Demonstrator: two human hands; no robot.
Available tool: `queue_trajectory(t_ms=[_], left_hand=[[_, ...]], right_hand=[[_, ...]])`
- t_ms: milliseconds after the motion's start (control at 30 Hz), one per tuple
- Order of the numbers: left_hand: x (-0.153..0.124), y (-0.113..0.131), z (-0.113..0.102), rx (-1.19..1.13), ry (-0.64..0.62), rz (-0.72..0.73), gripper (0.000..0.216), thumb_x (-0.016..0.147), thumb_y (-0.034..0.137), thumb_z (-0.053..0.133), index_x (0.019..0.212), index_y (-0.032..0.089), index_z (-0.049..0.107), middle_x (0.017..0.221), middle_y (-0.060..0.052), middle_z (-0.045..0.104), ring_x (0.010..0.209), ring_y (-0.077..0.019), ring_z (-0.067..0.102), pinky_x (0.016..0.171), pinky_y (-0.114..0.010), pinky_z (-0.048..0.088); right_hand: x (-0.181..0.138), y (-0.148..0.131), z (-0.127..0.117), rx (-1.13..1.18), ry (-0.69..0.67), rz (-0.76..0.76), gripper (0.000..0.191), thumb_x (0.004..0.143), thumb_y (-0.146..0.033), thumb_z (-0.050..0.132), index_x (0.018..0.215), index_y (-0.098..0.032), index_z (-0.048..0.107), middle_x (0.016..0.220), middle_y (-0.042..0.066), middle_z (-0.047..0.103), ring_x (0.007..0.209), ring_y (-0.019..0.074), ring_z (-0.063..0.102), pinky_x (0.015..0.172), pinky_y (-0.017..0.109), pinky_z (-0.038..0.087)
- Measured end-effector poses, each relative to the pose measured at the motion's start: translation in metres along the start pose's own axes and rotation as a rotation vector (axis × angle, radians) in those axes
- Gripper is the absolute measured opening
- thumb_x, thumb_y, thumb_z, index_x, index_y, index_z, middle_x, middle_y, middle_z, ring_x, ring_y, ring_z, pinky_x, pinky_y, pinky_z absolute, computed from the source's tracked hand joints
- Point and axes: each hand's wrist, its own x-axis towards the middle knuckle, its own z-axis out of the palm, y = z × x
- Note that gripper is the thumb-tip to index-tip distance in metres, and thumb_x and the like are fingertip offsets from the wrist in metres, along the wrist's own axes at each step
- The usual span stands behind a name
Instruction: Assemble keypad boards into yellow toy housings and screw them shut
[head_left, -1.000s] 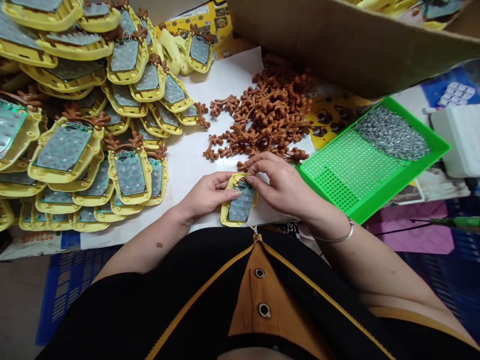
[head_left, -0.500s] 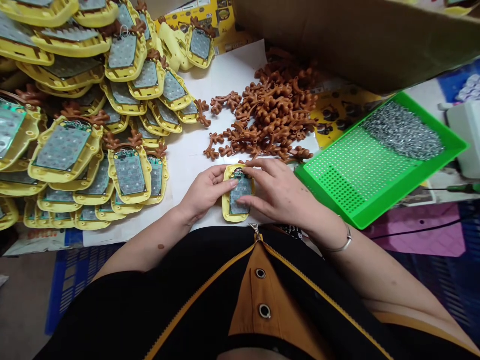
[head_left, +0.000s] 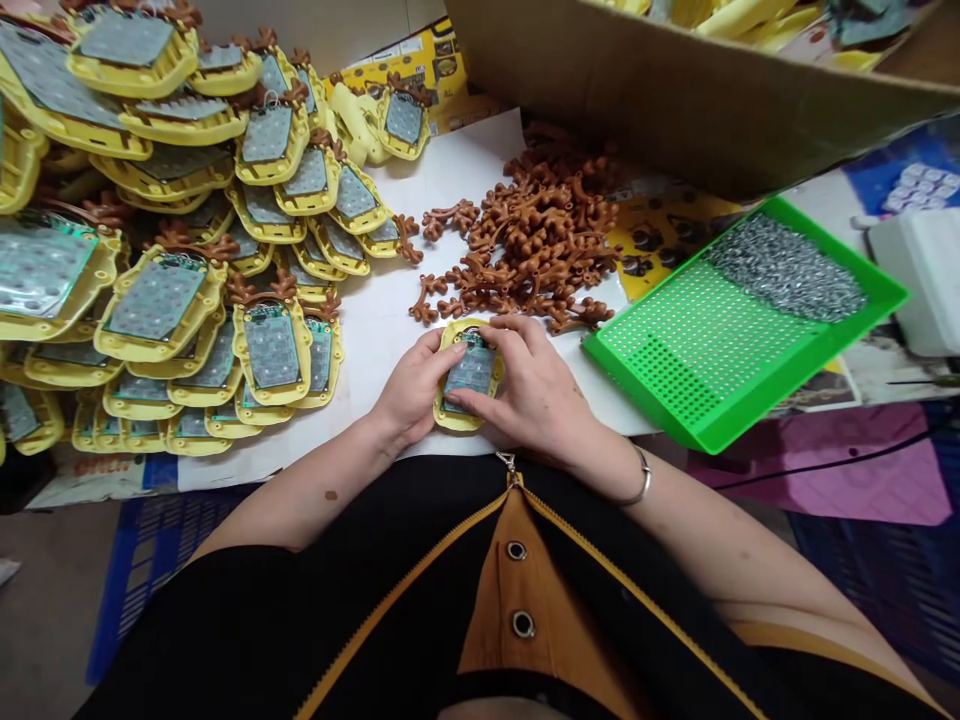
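Between my two hands, close to the table's front edge, is a yellow plastic shell with a circuit board (head_left: 471, 372) set in it. My left hand (head_left: 412, 388) grips its left side, the thumb lying on the board's upper left. From the right, my right hand (head_left: 534, 392) holds the other side, with fingers at the top edge and the thumb across the lower board. Part of the shell's right side is hidden by that hand. Just beyond lies a heap of brown plastic antlers (head_left: 536, 230); no antlers show on the held shell.
Stacked yellow shells with boards and antlers (head_left: 271, 350) fill the left side. A green basket (head_left: 675, 385) with small metal screws (head_left: 787, 265) stands at right. Behind it is a large cardboard box (head_left: 637, 90) with yellow parts. A pink sheet (head_left: 832, 470) lies below the basket.
My right thumb has moved left and down across the board, and the right hand has closed in around the shell. The view has shifted slightly.
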Motion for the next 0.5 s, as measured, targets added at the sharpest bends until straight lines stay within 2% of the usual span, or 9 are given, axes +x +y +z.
queue_trajectory(t_ms=[233,500], left_hand=[[-0.0014,-0.0007,0.0004,-0.042,-0.033,-0.059,0.041,0.068,0.022,0.082,0.106,0.017,0.065,0.099,-0.004,0.072,0.094,-0.0195,0.068,0.09,-0.034,0.049],[0.0016,-0.0008,-0.0003,0.017,-0.002,-0.087,0.046,0.063,0.018,0.084,0.104,0.016,0.065,0.092,-0.001,0.071,0.084,-0.0152,0.065,0.084,-0.031,0.049]], right_hand=[[-0.0004,0.0001,-0.0006,-0.013,-0.006,0.019,0.06,0.079,-0.05,0.075,0.122,-0.014,0.055,0.122,0.02,0.06,0.108,0.0333,0.063,0.091,0.054,0.058],[-0.0014,0.0006,-0.0005,-0.056,-0.029,0.042,0.063,0.082,-0.059,0.068,0.124,-0.013,0.056,0.124,0.021,0.059,0.105,0.0341,0.063,0.082,0.052,0.059]])
